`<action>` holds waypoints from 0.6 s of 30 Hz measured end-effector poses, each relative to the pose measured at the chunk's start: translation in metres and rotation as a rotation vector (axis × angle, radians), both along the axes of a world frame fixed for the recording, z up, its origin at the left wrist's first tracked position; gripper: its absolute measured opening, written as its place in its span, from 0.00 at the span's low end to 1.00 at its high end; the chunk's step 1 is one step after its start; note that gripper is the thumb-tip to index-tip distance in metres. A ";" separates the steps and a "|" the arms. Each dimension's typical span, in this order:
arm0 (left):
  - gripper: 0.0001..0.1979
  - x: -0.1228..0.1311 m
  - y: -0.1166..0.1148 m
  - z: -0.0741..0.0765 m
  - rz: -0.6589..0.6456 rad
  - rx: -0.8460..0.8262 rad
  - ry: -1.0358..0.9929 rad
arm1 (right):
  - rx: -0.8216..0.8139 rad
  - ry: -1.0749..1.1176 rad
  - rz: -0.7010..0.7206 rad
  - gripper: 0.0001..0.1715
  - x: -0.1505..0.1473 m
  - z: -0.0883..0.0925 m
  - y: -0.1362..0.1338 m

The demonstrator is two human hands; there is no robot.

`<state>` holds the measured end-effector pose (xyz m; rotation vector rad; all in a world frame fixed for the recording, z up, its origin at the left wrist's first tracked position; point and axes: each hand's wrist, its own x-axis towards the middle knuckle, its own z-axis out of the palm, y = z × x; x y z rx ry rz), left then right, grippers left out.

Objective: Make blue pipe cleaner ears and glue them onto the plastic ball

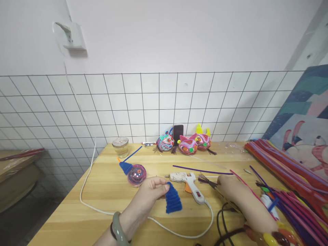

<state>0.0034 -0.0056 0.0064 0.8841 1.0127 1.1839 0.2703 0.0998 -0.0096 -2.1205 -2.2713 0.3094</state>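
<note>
Blue chenille (pixel 174 201) was pinched by the left hand (pixel 153 189) inside the table's (pixel 77 225) left edge; the right hand's (pixel 229 186) hold was indiscernible.

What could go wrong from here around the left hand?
The white glue gun with an orange trigger has its nozzle close to the left hand's grip. If hot, which the picture can't show, it might burn skin or mark the fuzzy blue wedge-shaped piece pinched there.
The thin white cord from the gun passes beneath the left forearm; a snag could drag the gun.
</note>
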 end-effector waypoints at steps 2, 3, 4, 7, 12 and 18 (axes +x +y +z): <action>0.12 0.000 0.000 0.001 0.004 0.012 -0.009 | 0.037 0.053 0.039 0.13 -0.012 0.013 -0.009; 0.12 0.000 0.000 0.001 0.006 0.019 -0.011 | 0.053 0.094 0.075 0.15 -0.021 0.020 -0.015; 0.13 0.000 0.000 0.002 0.010 0.025 -0.010 | 0.050 0.147 0.139 0.16 -0.032 0.026 -0.022; 0.13 0.000 0.000 0.003 0.024 0.043 0.005 | -0.034 0.422 0.401 0.19 -0.066 0.038 -0.049; 0.12 -0.001 -0.001 0.005 0.022 0.076 0.058 | -0.121 0.781 0.543 0.12 -0.101 0.036 -0.077; 0.11 -0.001 -0.003 0.013 -0.006 0.061 -0.021 | -0.081 0.808 0.468 0.12 -0.102 0.040 -0.078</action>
